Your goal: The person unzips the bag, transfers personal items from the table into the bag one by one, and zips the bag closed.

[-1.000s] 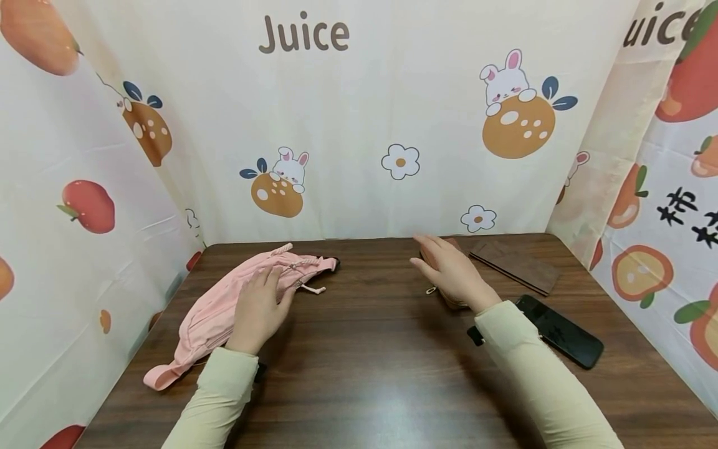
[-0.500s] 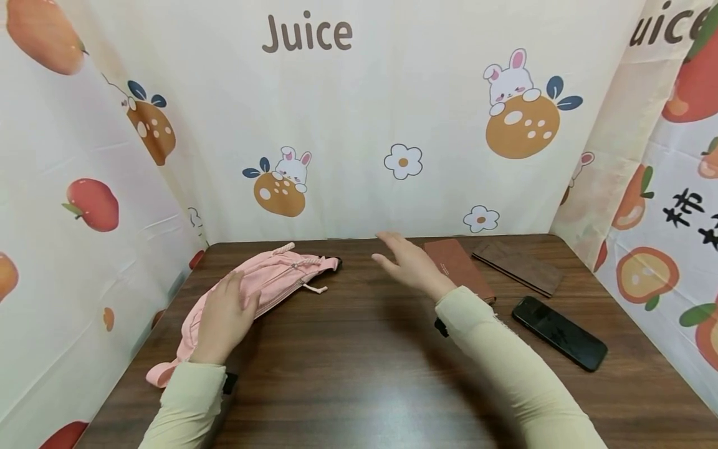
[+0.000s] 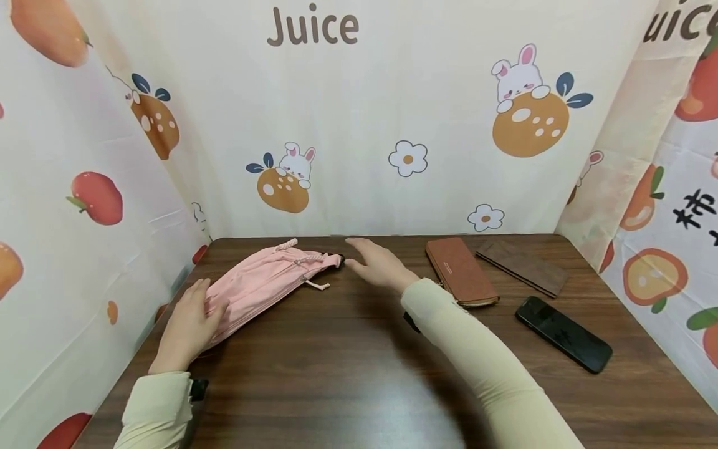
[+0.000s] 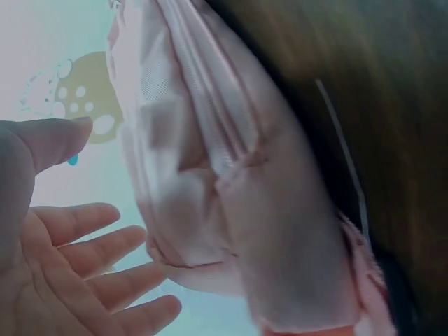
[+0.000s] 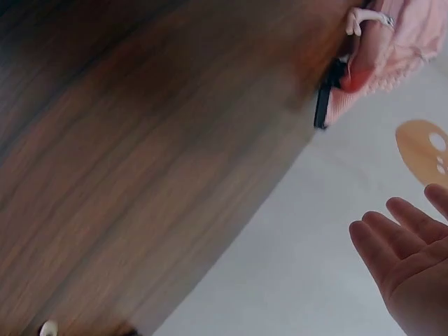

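A pink waist bag (image 3: 263, 277) with zips and cord pulls lies slantwise on the left of the table. Over its near end is my left hand (image 3: 187, 324), fingers spread and holding nothing; the left wrist view shows its fingertips (image 4: 164, 308) right beside the bag's side. My right hand (image 3: 378, 265) hovers near the bag's far end, close to the black buckle (image 5: 329, 94), its fingers straight and its palm bare. The bag's strap at the near end is hidden behind my left hand in the head view.
To the right lie a reddish-brown zip wallet (image 3: 462, 271), a dark brown flat wallet (image 3: 524, 265) and a black phone (image 3: 563, 333). A printed fabric backdrop (image 3: 348, 125) rises behind the wooden table (image 3: 314, 374) and along both sides.
My right hand has moved left, away from the zip wallet to the bag's buckle end. My left hand has slid down and left along the bag to its near end. The bag stays put.
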Demonstrator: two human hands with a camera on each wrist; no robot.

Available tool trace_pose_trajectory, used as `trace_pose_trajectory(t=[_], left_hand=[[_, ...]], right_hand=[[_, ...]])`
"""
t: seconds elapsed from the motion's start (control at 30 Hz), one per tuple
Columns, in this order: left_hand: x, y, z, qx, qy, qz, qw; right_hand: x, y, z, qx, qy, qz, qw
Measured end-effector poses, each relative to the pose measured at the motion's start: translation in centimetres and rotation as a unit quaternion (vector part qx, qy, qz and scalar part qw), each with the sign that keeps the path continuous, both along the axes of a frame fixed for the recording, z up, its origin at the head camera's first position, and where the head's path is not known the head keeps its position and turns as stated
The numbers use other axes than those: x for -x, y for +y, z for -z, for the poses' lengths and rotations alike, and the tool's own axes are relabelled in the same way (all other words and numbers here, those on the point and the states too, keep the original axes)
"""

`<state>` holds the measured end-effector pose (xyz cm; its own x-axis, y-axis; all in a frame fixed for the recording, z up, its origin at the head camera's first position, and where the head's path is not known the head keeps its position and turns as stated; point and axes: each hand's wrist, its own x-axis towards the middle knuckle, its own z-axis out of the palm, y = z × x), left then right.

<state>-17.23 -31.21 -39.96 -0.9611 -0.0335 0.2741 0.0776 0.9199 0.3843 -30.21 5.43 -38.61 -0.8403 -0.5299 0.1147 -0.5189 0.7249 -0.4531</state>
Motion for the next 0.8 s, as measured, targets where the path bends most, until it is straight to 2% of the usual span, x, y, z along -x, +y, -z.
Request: trace_pose_trajectory(t=[0.1,0.33,0.6,0.8], left_hand=[[-0.1,-0.3,0.2,-0.007,-0.021,-0.003,0.9998],[-0.2,-0.7,0.8,-0.007,-0.034,-0.005,0.9994],[-0.3,-1.3,1.1,-0.022,-0.081,0.009,0.9964],[-0.4,-1.5,1.3,-0.022,-0.105,0.003,0.9942]], right_hand=[[0.3,-1.5,0.4,-0.007,0.0,-0.013,1.0],[0.9,-4.7,1.9,-0.03,0.008,-0.028,0.999],[1.0,-7.0,3.2,-0.094,-0.038,-0.026,0.995],[0.8,-7.7,3.3,-0.111,-0.07,-0.014,0.991]])
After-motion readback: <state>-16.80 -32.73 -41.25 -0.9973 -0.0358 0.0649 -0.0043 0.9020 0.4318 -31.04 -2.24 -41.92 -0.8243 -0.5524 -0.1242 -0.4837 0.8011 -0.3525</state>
